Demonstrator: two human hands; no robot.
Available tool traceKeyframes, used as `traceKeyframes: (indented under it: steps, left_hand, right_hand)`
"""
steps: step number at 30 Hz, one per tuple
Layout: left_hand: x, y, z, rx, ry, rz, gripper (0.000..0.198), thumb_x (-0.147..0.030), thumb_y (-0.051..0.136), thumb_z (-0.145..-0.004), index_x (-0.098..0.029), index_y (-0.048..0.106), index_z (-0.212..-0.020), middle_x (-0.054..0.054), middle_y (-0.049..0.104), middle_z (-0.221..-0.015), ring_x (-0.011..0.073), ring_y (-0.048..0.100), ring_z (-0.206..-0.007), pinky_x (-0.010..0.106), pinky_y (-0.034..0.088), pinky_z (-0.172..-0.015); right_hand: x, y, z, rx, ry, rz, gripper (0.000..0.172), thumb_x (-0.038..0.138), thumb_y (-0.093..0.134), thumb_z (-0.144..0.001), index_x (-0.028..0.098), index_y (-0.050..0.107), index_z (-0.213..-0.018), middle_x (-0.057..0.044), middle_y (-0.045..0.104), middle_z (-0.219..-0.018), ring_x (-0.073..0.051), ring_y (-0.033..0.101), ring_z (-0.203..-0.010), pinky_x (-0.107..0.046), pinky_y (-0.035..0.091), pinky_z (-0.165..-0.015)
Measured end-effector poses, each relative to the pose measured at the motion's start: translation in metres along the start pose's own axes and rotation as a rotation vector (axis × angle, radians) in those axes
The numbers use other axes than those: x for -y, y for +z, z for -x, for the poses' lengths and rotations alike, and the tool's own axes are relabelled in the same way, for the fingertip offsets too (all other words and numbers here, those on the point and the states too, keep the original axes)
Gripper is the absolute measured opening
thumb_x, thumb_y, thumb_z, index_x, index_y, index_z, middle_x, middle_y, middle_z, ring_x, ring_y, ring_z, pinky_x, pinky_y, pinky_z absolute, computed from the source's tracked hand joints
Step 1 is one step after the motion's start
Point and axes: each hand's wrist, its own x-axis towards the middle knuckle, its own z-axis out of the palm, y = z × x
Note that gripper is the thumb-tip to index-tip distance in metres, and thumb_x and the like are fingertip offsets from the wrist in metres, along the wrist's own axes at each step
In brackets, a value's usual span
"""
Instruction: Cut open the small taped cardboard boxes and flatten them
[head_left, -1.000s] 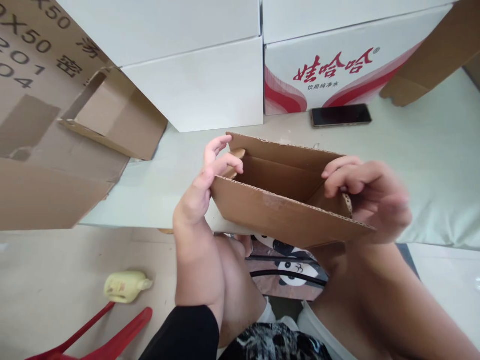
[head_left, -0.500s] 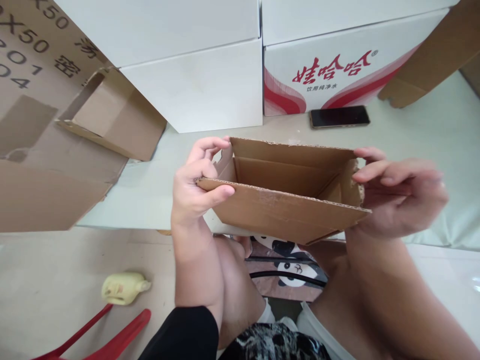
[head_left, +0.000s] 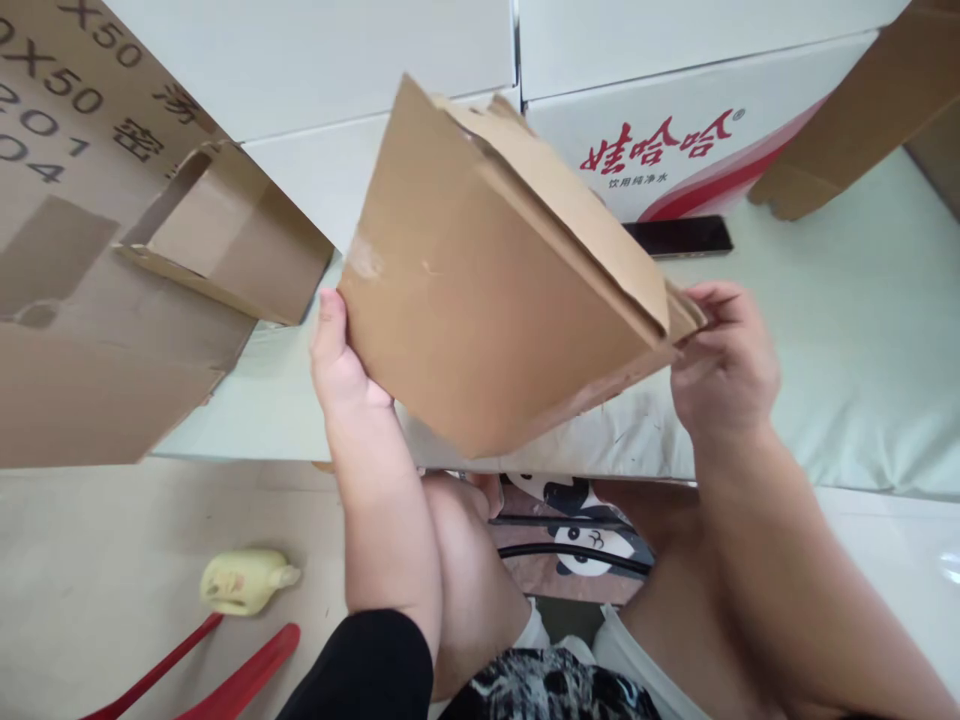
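Note:
A brown cardboard box [head_left: 480, 290] is held up tilted over the pale green surface, one broad side facing me and its flapped end toward the upper right. My left hand [head_left: 341, 355] grips its left edge, the thumb on the near face and the other fingers hidden behind the cardboard. At the lower right corner, my right hand [head_left: 724, 355] pinches the edge by the flaps, its fingers curled.
White boxes [head_left: 697, 120] stand behind, with a black phone [head_left: 682, 237] before them. Large cardboard [head_left: 90, 400] and a small open carton [head_left: 232, 230] are at left. A yellow bottle [head_left: 244, 582] and red legs [head_left: 247, 670] lie below left.
The box has been turned and raised, so its opening no longer faces up and a broad side shows. My left hand moved slightly left; my right hand moved left and closed on the corner.

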Motion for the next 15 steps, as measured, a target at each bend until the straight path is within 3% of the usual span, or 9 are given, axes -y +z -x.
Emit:
traceKeyframes:
  steps: [3, 6, 9, 13, 15]
  left_hand:
    - [0.011, -0.01, -0.007, -0.088, -0.172, 0.208, 0.047, -0.067, 0.068, -0.084, -0.027, 0.068, -0.109, -0.006, 0.078, -0.115, 0.0259, 0.061, -0.13, 0.048, 0.05, -0.113]
    - [0.025, -0.019, -0.012, -0.069, -0.252, 0.165, 0.046, -0.066, 0.067, -0.086, -0.027, 0.068, -0.109, -0.005, 0.08, -0.112, 0.0255, 0.066, -0.125, 0.049, 0.052, -0.11]
    - [0.035, -0.026, -0.016, -0.076, -0.299, 0.148, 0.044, -0.064, 0.075, -0.078, -0.027, 0.069, -0.102, -0.006, 0.081, -0.101, 0.0249, 0.071, -0.114, 0.048, 0.055, -0.105]
    - [0.039, -0.027, -0.017, -0.016, -0.347, 0.126, 0.045, -0.065, 0.074, -0.079, -0.026, 0.068, -0.1, -0.005, 0.082, -0.094, 0.0256, 0.074, -0.107, 0.049, 0.057, -0.101]
    - [0.036, -0.022, -0.014, -0.04, -0.379, 0.141, 0.045, -0.064, 0.075, -0.08, -0.025, 0.069, -0.1, -0.003, 0.082, -0.094, 0.0253, 0.075, -0.104, 0.047, 0.059, -0.099]
  right_hand:
    - [-0.006, 0.001, 0.004, 0.159, -0.067, 0.043, 0.048, 0.02, 0.045, -0.067, 0.032, 0.049, -0.113, -0.005, 0.066, -0.109, -0.025, 0.069, -0.104, -0.044, 0.057, -0.081]
    - [-0.002, 0.005, 0.009, 0.145, -0.147, 0.052, 0.058, 0.02, 0.048, -0.071, 0.034, 0.044, -0.127, -0.007, 0.061, -0.131, -0.024, 0.064, -0.122, -0.045, 0.056, -0.094]
    - [0.004, 0.007, 0.011, 0.146, -0.219, 0.199, 0.059, 0.023, 0.053, -0.08, 0.034, 0.04, -0.137, -0.01, 0.053, -0.145, -0.026, 0.058, -0.133, -0.047, 0.054, -0.102]
    - [0.005, 0.007, 0.009, 0.181, -0.31, 0.482, 0.06, 0.026, 0.065, -0.08, 0.026, 0.049, -0.138, -0.014, 0.06, -0.138, -0.03, 0.06, -0.129, -0.051, 0.052, -0.106]
    - [0.006, 0.007, 0.008, 0.2, -0.346, 0.578, 0.062, 0.026, 0.069, -0.077, 0.022, 0.052, -0.136, -0.016, 0.063, -0.134, -0.032, 0.062, -0.125, -0.052, 0.051, -0.106]
